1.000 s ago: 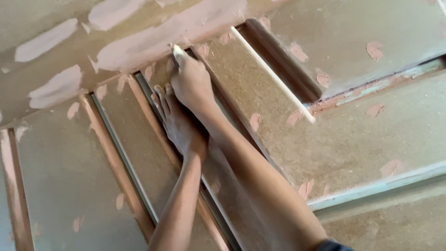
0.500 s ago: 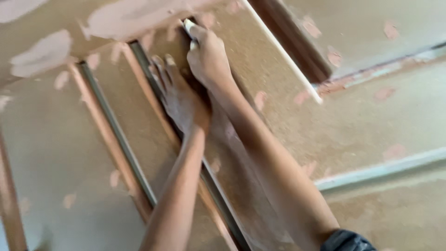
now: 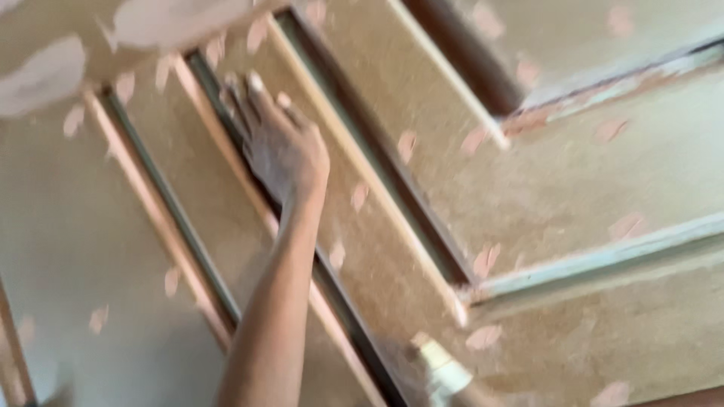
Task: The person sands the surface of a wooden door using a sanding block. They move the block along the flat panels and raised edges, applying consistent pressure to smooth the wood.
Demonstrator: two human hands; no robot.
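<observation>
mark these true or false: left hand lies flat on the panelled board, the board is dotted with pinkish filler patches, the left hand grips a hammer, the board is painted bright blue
1. The left hand lies flat on the panelled board, fingers spread. True.
2. The board is dotted with pinkish filler patches. True.
3. The left hand grips a hammer. False: it holds nothing; its palm rests on the board.
4. The board is painted bright blue. False: it is bare tan-brown with paler strips.
5. A pale-tipped tool shows at the bottom edge. True, though too blurred to identify.

Tan door panel (image 3: 573, 188) dotted with pinkish filler patches (image 3: 483, 260), pale grooves
</observation>
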